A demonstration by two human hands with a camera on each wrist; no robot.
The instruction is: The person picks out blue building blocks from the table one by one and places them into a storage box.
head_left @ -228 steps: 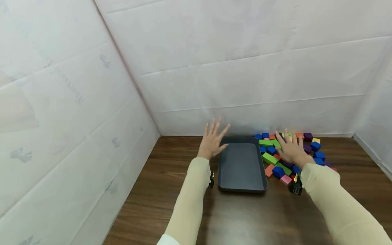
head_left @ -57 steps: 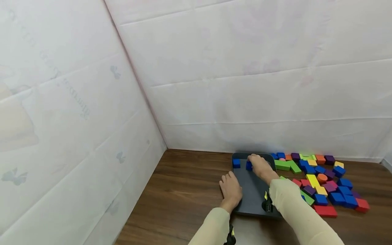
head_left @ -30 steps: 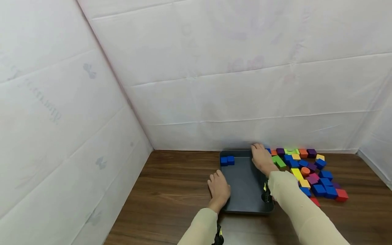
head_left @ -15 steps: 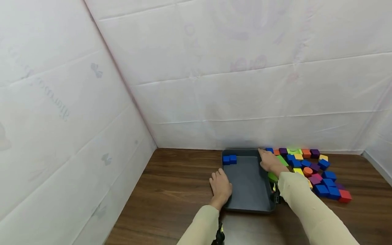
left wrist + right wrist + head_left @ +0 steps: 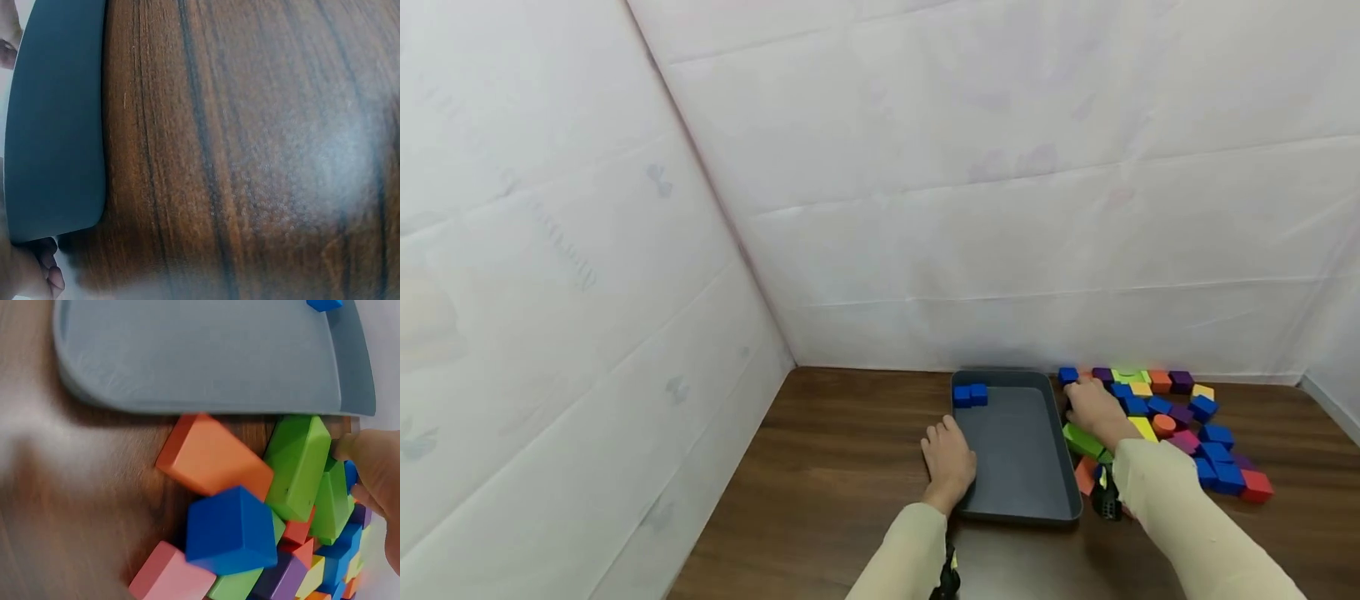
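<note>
Nearest the person, the left hand (image 5: 950, 461) is resting against the near left rim of the dark grey tray (image 5: 1017, 492), its fingers lying loosely along the edge and holding nothing; in the left wrist view only a fingertip is showing beside the tray's corner. The tray is sitting on the wooden tabletop (image 5: 842, 467).

To the right, the right hand (image 5: 1092, 406) is reaching into the pile of coloured blocks (image 5: 1180, 425) lying just beside the tray's right wall. Its fingers are bending down over the blocks close to a blue block (image 5: 1068, 376) at the far end of the pile, but whether they are already pinching one cannot be told from the head view, and the right wrist view is showing only a thumb beside a green block (image 5: 299, 465).

To do this pick well, the right hand is probably best closing on one block only, lifting it straight up so that its neighbours are not dragged along, while the left hand is steadying the tray against sliding.

Farther off, in the tray's far left corner, two blue cubes (image 5: 970, 395) are sitting side by side, touching; the remaining floor of the tray is showing bare grey.
</note>
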